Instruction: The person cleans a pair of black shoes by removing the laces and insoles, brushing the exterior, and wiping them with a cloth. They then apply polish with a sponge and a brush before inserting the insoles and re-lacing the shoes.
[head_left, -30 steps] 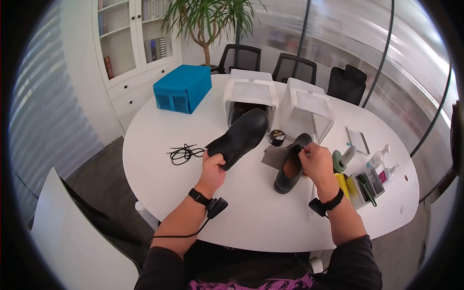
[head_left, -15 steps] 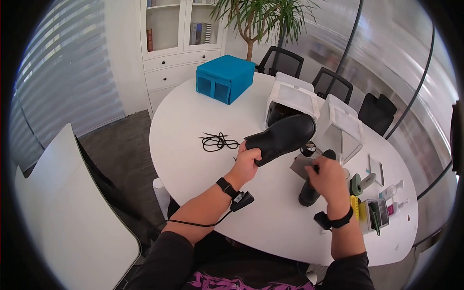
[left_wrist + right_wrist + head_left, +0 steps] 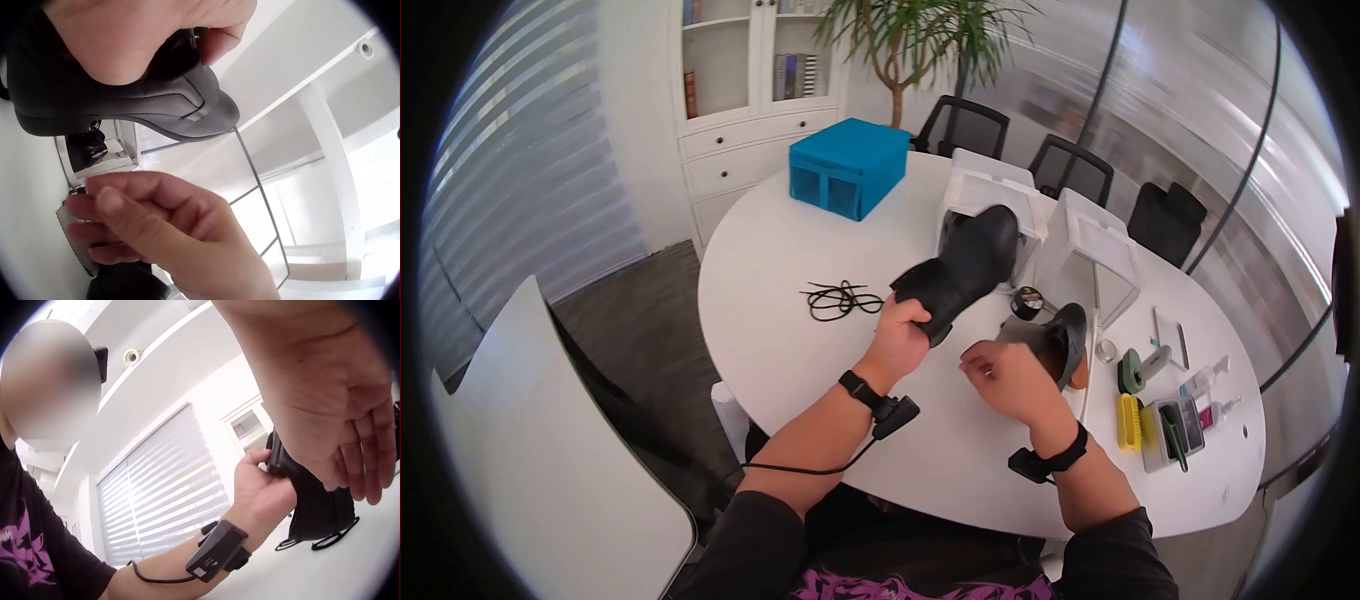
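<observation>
My left hand [image 3: 900,342] grips a black leather shoe [image 3: 972,262] by its heel end, above the table, toe pointing away. In the left wrist view its sole edge shows below the left hand's fingers. My right hand [image 3: 1012,385] is in the air just right of the held shoe, fingers loosely bent, nothing visible in them. Behind the right hand stands a second black shoe [image 3: 1068,330] with a tan inside, partly hidden by that hand. A grey cloth [image 3: 1022,334] lies beside this second shoe.
Black shoelaces [image 3: 838,299] lie to the left. A round black tin [image 3: 1027,302], two white shoe boxes [image 3: 1090,262] and a blue box [image 3: 847,165] stand farther back. To the right are a yellow brush [image 3: 1128,422], a green-headed brush [image 3: 1135,370], pump bottles [image 3: 1206,378] and a caddy [image 3: 1175,434].
My right hand has left the second shoe and moved left, toward the held one. My left hand has tilted its shoe so the toe points farther away. The head view has swung left.
</observation>
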`<action>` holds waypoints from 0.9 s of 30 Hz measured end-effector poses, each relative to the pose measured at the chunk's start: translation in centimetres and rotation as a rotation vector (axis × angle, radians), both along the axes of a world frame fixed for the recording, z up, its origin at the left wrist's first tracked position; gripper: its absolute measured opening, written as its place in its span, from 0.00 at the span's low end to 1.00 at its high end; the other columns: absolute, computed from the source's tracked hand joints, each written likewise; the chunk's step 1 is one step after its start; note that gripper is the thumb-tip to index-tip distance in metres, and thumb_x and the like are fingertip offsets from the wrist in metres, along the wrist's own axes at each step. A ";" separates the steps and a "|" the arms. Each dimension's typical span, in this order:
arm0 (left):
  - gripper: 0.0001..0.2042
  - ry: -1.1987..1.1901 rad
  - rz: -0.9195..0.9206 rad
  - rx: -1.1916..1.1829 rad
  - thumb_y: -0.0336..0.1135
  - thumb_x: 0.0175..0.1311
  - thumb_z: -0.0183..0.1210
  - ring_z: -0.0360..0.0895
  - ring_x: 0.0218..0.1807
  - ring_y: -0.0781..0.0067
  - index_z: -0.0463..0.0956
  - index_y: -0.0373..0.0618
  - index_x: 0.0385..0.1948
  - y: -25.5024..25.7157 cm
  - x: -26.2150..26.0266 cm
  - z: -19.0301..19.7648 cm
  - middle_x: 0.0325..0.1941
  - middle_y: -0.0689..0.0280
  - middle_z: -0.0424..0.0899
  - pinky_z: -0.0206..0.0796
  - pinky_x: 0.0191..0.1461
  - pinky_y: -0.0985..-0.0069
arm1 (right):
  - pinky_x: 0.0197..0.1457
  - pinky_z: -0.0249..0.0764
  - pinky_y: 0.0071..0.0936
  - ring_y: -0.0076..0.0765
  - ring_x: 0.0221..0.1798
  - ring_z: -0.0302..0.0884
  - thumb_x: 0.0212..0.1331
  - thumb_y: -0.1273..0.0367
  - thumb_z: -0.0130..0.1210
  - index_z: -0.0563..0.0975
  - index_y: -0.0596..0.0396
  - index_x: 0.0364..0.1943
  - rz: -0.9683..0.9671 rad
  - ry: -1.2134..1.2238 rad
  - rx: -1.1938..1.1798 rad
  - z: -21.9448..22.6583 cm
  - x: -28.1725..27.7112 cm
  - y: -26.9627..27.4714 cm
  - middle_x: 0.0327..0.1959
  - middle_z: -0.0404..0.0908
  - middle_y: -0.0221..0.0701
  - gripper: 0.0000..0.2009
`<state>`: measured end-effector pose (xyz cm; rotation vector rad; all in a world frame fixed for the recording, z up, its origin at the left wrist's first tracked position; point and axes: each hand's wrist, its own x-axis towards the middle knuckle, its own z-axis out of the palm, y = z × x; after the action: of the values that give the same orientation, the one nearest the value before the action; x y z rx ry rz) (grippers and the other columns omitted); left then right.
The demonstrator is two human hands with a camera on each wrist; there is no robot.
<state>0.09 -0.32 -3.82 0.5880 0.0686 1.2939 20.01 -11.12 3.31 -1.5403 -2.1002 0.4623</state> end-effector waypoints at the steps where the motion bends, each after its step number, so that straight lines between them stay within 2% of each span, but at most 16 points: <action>1: 0.27 -0.048 -0.063 -0.007 0.19 0.60 0.55 0.88 0.65 0.59 0.81 0.36 0.65 0.2 -0.3 -0.2 0.62 0.58 0.90 0.79 0.73 0.61 | 0.49 0.89 0.41 0.55 0.41 0.96 0.71 0.69 0.69 0.91 0.60 0.50 -0.040 0.072 0.022 0.6 0.8 -0.5 0.40 0.95 0.47 0.11; 2: 0.29 -0.094 -0.127 -0.013 0.20 0.62 0.56 0.86 0.70 0.54 0.79 0.36 0.69 0.5 -0.5 -0.3 0.68 0.54 0.89 0.78 0.77 0.55 | 0.44 0.87 0.33 0.42 0.36 0.95 0.74 0.71 0.68 0.91 0.61 0.49 -0.059 0.152 0.104 0.1 2.4 -0.4 0.36 0.96 0.43 0.09; 3: 0.28 -0.110 -0.149 -0.036 0.22 0.67 0.59 0.86 0.71 0.50 0.79 0.37 0.71 0.4 -0.7 -0.2 0.71 0.53 0.88 0.78 0.78 0.51 | 0.44 0.87 0.30 0.37 0.36 0.94 0.76 0.71 0.67 0.91 0.62 0.50 -0.147 0.263 0.151 0.3 3.5 -0.7 0.35 0.95 0.40 0.08; 5: 0.27 -0.105 -0.116 0.013 0.23 0.74 0.61 0.83 0.76 0.53 0.76 0.39 0.76 -0.1 -0.3 0.3 0.75 0.53 0.86 0.73 0.82 0.55 | 0.44 0.86 0.25 0.25 0.38 0.93 0.79 0.71 0.66 0.89 0.64 0.50 -0.333 0.445 0.196 2.1 5.8 -1.8 0.34 0.95 0.35 0.09; 6: 0.27 -0.093 -0.102 0.049 0.23 0.77 0.61 0.82 0.78 0.55 0.75 0.40 0.77 -0.5 0.0 0.8 0.76 0.53 0.85 0.71 0.84 0.57 | 0.46 0.87 0.25 0.27 0.40 0.95 0.79 0.70 0.66 0.89 0.64 0.51 -0.349 0.451 0.366 1.3 8.0 -1.2 0.37 0.96 0.39 0.09; 8: 0.27 0.062 -0.086 0.141 0.21 0.80 0.62 0.79 0.81 0.60 0.73 0.40 0.80 -0.6 0.5 1.0 0.78 0.55 0.84 0.67 0.87 0.61 | 0.48 0.88 0.28 0.33 0.43 0.97 0.79 0.69 0.66 0.89 0.65 0.50 -0.562 0.370 0.435 0.8 12.5 -1.8 0.39 0.97 0.43 0.10; 9: 0.30 0.147 -0.094 0.161 0.18 0.79 0.63 0.77 0.82 0.64 0.71 0.38 0.81 -0.6 0.6 0.9 0.80 0.57 0.83 0.67 0.86 0.63 | 0.50 0.90 0.32 0.41 0.46 0.98 0.78 0.68 0.68 0.89 0.65 0.52 -0.618 0.307 0.444 -0.1 15.1 -1.9 0.42 0.97 0.47 0.11; 12: 0.32 0.322 -0.042 0.189 0.17 0.78 0.64 0.78 0.81 0.65 0.69 0.37 0.82 -0.9 1.5 0.8 0.81 0.57 0.81 0.67 0.86 0.65 | 0.52 0.90 0.35 0.47 0.48 0.99 0.76 0.67 0.70 0.88 0.64 0.56 -0.636 0.164 0.366 -3.4 19.0 -2.7 0.43 0.97 0.48 0.14; 13: 0.32 0.332 -0.057 0.201 0.17 0.78 0.64 0.78 0.81 0.65 0.69 0.37 0.82 -0.9 1.6 0.8 0.81 0.57 0.81 0.67 0.86 0.65 | 0.53 0.90 0.39 0.49 0.53 0.97 0.72 0.60 0.76 0.86 0.64 0.59 -0.633 0.270 0.335 -4.5 19.2 -2.7 0.49 0.95 0.50 0.22; 14: 0.31 0.338 -0.045 0.179 0.17 0.78 0.64 0.79 0.79 0.66 0.69 0.37 0.82 -1.0 1.6 0.8 0.80 0.58 0.82 0.68 0.85 0.66 | 0.53 0.90 0.39 0.49 0.53 0.97 0.72 0.60 0.76 0.86 0.64 0.59 -0.649 0.281 0.342 -3.9 17.9 -3.3 0.49 0.95 0.50 0.22; 16: 0.31 0.347 -0.014 0.131 0.18 0.78 0.64 0.81 0.76 0.68 0.69 0.37 0.82 -1.2 1.6 0.7 0.79 0.60 0.83 0.70 0.82 0.68 | 0.54 0.90 0.44 0.54 0.54 0.93 0.63 0.51 0.82 0.86 0.60 0.60 -0.625 0.227 0.303 -1.4 13.6 -5.1 0.56 0.90 0.51 0.31; 17: 0.30 0.359 -0.013 0.098 0.18 0.79 0.64 0.82 0.73 0.70 0.71 0.38 0.80 -1.2 1.5 0.7 0.77 0.62 0.84 0.73 0.77 0.69 | 0.54 0.90 0.44 0.54 0.54 0.93 0.63 0.51 0.82 0.86 0.60 0.60 -0.634 0.236 0.303 -1.2 12.3 -5.6 0.56 0.90 0.51 0.31; 20: 0.28 0.370 -0.024 0.079 0.19 0.79 0.65 0.83 0.70 0.71 0.73 0.40 0.79 -1.0 1.2 0.7 0.75 0.63 0.86 0.75 0.75 0.68 | 0.56 0.89 0.48 0.58 0.52 0.89 0.54 0.44 0.86 0.87 0.55 0.59 -0.501 0.066 0.311 -1.5 9.4 -6.4 0.59 0.82 0.48 0.37; 22: 0.27 0.359 -0.019 0.093 0.19 0.79 0.65 0.83 0.70 0.71 0.73 0.40 0.78 -1.0 1.2 0.8 0.74 0.63 0.86 0.75 0.75 0.68 | 0.56 0.89 0.49 0.59 0.51 0.88 0.49 0.44 0.88 0.88 0.53 0.55 -0.383 -0.170 0.225 -2.1 8.3 -6.9 0.58 0.79 0.45 0.36; 23: 0.27 0.340 -0.014 0.102 0.20 0.79 0.64 0.83 0.70 0.70 0.74 0.40 0.78 -1.0 1.1 0.9 0.74 0.63 0.86 0.75 0.74 0.68 | 0.57 0.89 0.48 0.55 0.55 0.87 0.54 0.48 0.86 0.89 0.55 0.50 -0.360 -0.229 0.229 -2.7 8.3 -6.9 0.58 0.79 0.41 0.29; 27: 0.26 0.310 0.027 0.107 0.20 0.79 0.65 0.84 0.69 0.69 0.75 0.40 0.77 -0.5 1.1 0.3 0.73 0.62 0.86 0.75 0.74 0.68 | 0.59 0.87 0.47 0.54 0.59 0.83 0.60 0.55 0.83 0.89 0.56 0.46 -0.336 -0.208 0.361 -4.8 8.2 -6.9 0.57 0.80 0.38 0.21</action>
<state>1.23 -0.84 -3.56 0.8796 0.2650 1.2286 28.23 -18.00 -1.47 -1.7253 -1.8816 -0.1946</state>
